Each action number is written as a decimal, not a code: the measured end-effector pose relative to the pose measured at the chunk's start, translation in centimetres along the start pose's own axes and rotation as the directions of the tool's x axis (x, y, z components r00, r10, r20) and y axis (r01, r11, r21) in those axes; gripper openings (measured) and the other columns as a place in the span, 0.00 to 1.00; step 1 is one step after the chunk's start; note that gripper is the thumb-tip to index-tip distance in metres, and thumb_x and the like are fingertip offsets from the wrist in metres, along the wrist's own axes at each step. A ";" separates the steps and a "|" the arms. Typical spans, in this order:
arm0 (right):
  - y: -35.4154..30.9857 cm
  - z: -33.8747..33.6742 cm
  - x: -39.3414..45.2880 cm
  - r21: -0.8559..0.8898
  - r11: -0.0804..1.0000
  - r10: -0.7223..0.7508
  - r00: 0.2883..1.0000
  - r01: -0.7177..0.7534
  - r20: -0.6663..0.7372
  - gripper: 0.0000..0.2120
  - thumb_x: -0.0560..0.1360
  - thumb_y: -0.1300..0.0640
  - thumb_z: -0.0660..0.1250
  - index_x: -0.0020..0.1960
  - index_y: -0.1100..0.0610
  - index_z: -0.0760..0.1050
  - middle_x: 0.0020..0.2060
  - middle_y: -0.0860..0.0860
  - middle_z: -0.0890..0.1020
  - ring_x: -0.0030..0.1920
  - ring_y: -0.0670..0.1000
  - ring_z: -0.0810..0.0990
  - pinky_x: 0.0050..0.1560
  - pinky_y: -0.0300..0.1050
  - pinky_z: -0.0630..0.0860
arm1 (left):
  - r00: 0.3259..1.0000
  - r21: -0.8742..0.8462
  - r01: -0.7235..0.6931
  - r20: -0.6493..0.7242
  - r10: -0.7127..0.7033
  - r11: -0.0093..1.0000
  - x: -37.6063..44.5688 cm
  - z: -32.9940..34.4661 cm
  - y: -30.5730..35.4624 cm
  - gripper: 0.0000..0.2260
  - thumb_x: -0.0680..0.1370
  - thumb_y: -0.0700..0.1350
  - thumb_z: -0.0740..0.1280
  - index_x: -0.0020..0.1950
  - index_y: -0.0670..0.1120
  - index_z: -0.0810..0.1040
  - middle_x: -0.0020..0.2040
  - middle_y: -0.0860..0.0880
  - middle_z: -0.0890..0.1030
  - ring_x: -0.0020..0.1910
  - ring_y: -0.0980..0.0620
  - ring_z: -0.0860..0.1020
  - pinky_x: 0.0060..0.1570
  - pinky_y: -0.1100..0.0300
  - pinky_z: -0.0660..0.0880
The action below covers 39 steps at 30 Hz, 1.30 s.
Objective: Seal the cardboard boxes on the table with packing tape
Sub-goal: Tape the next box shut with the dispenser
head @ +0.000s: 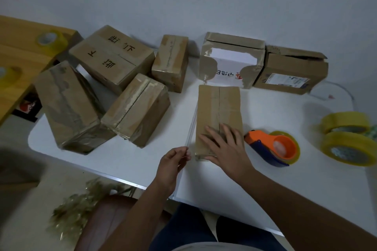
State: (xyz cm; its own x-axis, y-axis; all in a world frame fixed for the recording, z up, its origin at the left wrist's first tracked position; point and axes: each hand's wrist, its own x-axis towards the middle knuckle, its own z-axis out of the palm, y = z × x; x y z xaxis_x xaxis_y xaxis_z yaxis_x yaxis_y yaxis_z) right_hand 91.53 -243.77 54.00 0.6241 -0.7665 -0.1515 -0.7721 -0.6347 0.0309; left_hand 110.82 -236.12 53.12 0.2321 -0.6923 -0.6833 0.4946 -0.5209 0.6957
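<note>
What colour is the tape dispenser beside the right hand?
The tape dispenser is orange with a dark blue body, seen in the head view.

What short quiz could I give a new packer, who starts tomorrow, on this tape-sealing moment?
1. True or false: the right hand lies flat on the box nearest the person.
2. What does the left hand pinch?
A. a strip of clear tape
B. the tape dispenser
C. a yellow tape roll
3. Fill in: the orange and blue tape dispenser rests on the table, to the ____ of that box.

Key
1. True.
2. A: the tape strip runs up along the box's left edge.
3. Right; no hand touches it.
</note>
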 end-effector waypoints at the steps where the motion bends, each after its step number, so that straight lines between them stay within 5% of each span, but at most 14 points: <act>1: -0.1 0.2 0.0 -0.003 1.000 0.001 1.000 -0.001 0.001 0.35 0.75 0.37 0.63 0.77 0.47 0.59 0.76 0.51 0.62 0.73 0.65 0.62 0.69 0.66 0.61 | 1.000 -0.002 -0.015 -0.002 0.015 1.000 0.0 0.0 -0.1 0.06 0.79 0.42 0.68 0.52 0.42 0.83 0.43 0.44 0.84 0.43 0.50 0.82 0.46 0.62 0.79; 13: -0.3 1.2 -0.1 0.054 0.998 0.028 0.995 -0.023 -0.091 0.30 0.77 0.33 0.52 0.75 0.45 0.60 0.76 0.47 0.61 0.74 0.62 0.59 0.73 0.62 0.51 | 0.972 0.134 -0.198 -0.097 0.212 0.971 -0.1 1.4 -1.6 0.07 0.82 0.44 0.65 0.50 0.45 0.83 0.43 0.51 0.84 0.42 0.54 0.81 0.56 0.56 0.77; 17: -0.1 1.4 -0.1 0.039 0.999 0.016 0.995 -0.012 -0.097 0.30 0.78 0.34 0.52 0.77 0.45 0.58 0.76 0.48 0.60 0.75 0.62 0.58 0.73 0.62 0.51 | 0.960 0.270 -0.201 -0.137 0.244 0.942 0.6 3.0 -1.9 0.07 0.82 0.48 0.65 0.49 0.53 0.83 0.39 0.54 0.82 0.41 0.56 0.79 0.52 0.57 0.75; 22: -0.2 1.2 -0.2 0.039 0.999 0.007 0.994 -0.003 -0.111 0.30 0.79 0.35 0.52 0.77 0.45 0.58 0.76 0.49 0.61 0.74 0.63 0.59 0.72 0.64 0.54 | 0.965 0.332 -0.184 -0.115 0.234 0.925 1.0 4.4 -2.4 0.05 0.83 0.47 0.63 0.54 0.58 0.75 0.46 0.54 0.81 0.43 0.59 0.79 0.41 0.68 0.75; 27: -0.2 1.0 -0.2 0.031 0.999 0.013 0.995 -0.010 -0.099 0.30 0.78 0.36 0.55 0.77 0.46 0.58 0.77 0.49 0.61 0.75 0.63 0.59 0.73 0.64 0.54 | 0.989 0.424 -0.143 0.021 0.148 0.894 2.4 4.5 -1.5 0.04 0.84 0.40 0.58 0.58 0.44 0.70 0.49 0.48 0.77 0.47 0.50 0.77 0.40 0.67 0.75; 31: -0.2 1.0 -0.1 0.034 0.999 0.008 0.993 -0.004 -0.115 0.30 0.78 0.36 0.56 0.77 0.46 0.59 0.77 0.49 0.61 0.74 0.63 0.60 0.72 0.64 0.55 | 0.994 0.665 -0.030 -0.059 0.093 0.746 3.2 4.8 -0.7 0.07 0.83 0.41 0.59 0.58 0.41 0.74 0.52 0.45 0.79 0.46 0.49 0.76 0.38 0.62 0.71; 33: -0.1 1.0 -0.2 0.040 0.999 0.004 0.992 0.002 -0.129 0.30 0.78 0.37 0.57 0.77 0.46 0.58 0.77 0.49 0.61 0.74 0.63 0.60 0.71 0.64 0.56 | 0.980 0.605 0.003 -0.161 0.119 0.796 2.5 4.0 -0.1 0.09 0.83 0.44 0.59 0.57 0.42 0.77 0.52 0.46 0.82 0.48 0.49 0.79 0.44 0.58 0.76; 36: -0.1 1.2 -0.1 0.038 0.999 0.000 0.992 0.005 -0.129 0.30 0.78 0.37 0.57 0.77 0.46 0.58 0.77 0.49 0.61 0.74 0.63 0.60 0.71 0.64 0.56 | 0.981 0.217 0.006 -0.190 0.037 0.976 0.3 3.1 1.0 0.11 0.84 0.43 0.59 0.55 0.41 0.81 0.49 0.45 0.85 0.49 0.48 0.84 0.53 0.55 0.80; 39: -0.1 1.3 0.0 0.025 1.000 -0.006 0.994 0.009 -0.113 0.30 0.78 0.37 0.55 0.77 0.46 0.58 0.77 0.50 0.60 0.74 0.63 0.59 0.71 0.64 0.55 | 0.998 0.269 -0.026 -0.054 0.042 0.963 -1.5 3.9 1.2 0.11 0.83 0.45 0.62 0.57 0.45 0.83 0.53 0.48 0.85 0.50 0.54 0.84 0.52 0.60 0.81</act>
State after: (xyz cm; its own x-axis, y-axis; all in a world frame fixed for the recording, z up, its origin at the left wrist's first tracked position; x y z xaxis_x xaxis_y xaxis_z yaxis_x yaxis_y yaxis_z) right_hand 91.44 -243.59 52.76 0.6381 -0.7690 -0.0392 -0.7694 -0.6387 0.0047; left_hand 107.82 -237.62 55.87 0.2978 -0.6855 -0.6644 0.2448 -0.6178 0.7472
